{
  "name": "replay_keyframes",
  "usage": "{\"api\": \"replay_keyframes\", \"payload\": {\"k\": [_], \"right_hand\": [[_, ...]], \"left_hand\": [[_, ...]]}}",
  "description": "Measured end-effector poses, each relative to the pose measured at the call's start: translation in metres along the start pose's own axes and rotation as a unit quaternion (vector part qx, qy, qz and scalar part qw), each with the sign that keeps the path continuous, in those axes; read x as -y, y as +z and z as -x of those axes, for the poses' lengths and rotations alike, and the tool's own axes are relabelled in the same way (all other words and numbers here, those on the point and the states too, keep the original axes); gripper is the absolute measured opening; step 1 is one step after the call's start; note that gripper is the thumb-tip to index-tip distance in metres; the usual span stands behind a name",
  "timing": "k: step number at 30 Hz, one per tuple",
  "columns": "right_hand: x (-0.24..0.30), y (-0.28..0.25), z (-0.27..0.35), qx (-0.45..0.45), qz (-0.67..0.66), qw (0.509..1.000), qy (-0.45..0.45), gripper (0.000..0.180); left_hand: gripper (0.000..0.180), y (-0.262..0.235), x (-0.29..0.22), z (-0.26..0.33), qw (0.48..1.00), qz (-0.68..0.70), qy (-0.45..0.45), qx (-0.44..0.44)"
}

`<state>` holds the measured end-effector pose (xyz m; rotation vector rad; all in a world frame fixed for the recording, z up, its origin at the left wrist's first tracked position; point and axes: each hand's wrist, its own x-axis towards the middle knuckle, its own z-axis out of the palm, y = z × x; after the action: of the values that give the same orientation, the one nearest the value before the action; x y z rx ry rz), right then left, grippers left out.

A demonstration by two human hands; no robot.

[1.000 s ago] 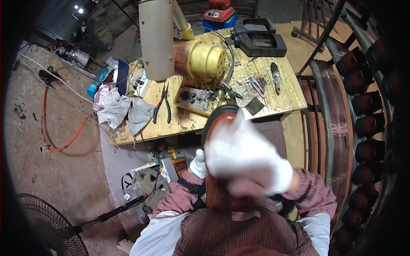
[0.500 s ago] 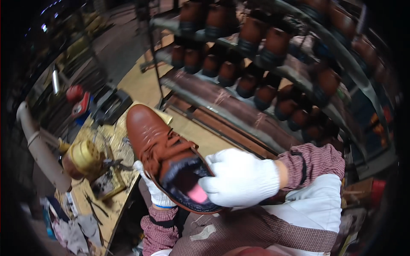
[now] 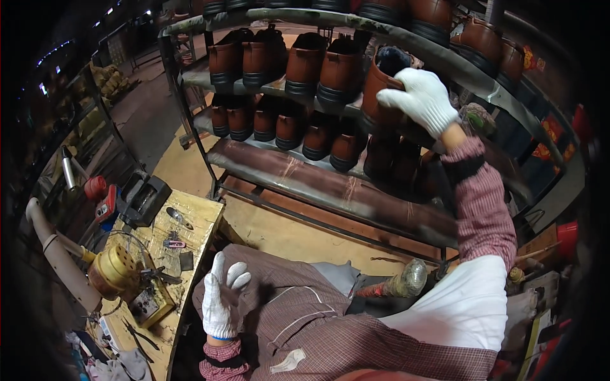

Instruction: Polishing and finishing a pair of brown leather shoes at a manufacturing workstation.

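A: Boot [image 3: 376, 89] moved: was clear of rack [image 3: 292, 15] a moment ago, now at its middle row. Grip?
B: Right hand [image 3: 422, 101] clamped on boot; left hand [image 3: 221, 301] well apart from rack, fingers loosely spread

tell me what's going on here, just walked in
A person in white gloves has the right hand on a brown boot at a rack lined with similar boots. Whether that boot rests on the shelf or is held just above it is hard to tell. The left hand looks empty, fingers loosely open, near the edge of a yellow workbench, where pliers lie.
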<state>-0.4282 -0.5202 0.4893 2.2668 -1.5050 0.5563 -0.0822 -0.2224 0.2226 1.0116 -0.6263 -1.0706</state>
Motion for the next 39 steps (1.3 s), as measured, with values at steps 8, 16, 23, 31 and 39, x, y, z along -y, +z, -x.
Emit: {"api": "replay_keyframes", "payload": {"k": [8,16,23,31,39], "right_hand": [[-0.117,0.029,-0.003,-0.101,0.094,0.98,0.143,0.061],[0.035,0.023,0.062,0.012,0.148,0.989,-0.027,0.048],[0.195,0.014,0.064,0.234,-0.249,0.881,-0.326,0.042],[0.356,0.082,0.134,0.174,-0.402,0.532,-0.724,0.043],[0.356,0.112,0.119,0.207,-0.437,0.634,-0.604,0.049]], "left_hand": [[0.082,-0.032,-0.004,0.004,0.996,0.06,-0.023,-0.069],[0.069,-0.057,0.032,0.023,0.988,0.153,-0.019,-0.031],[0.074,-0.072,0.039,0.064,0.986,0.132,-0.021,-0.102],[0.072,-0.12,0.075,0.109,0.893,0.333,0.235,-0.191],[0.065,-0.309,0.144,0.104,0.837,0.438,0.263,-0.198]]}}
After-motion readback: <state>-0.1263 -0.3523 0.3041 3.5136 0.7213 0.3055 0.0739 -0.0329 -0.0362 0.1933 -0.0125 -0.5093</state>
